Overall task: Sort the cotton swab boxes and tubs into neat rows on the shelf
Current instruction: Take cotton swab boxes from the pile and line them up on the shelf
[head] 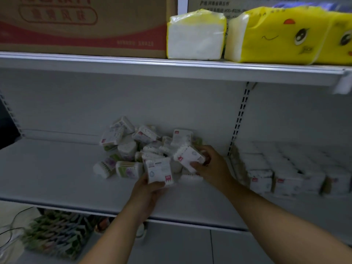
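Note:
A jumbled pile of cotton swab boxes and tubs lies in the middle of the white shelf. My left hand grips one white swab box at the pile's front edge, label facing me. My right hand holds another white swab box, tilted, at the pile's right side. Two green-and-purple tubs lie on their sides at the pile's front left.
Neat rows of white swab boxes fill the neighbouring shelf bay to the right, past a slotted upright. Above, a cardboard carton and yellow tissue packs sit on the upper shelf. Coloured packets lie below left.

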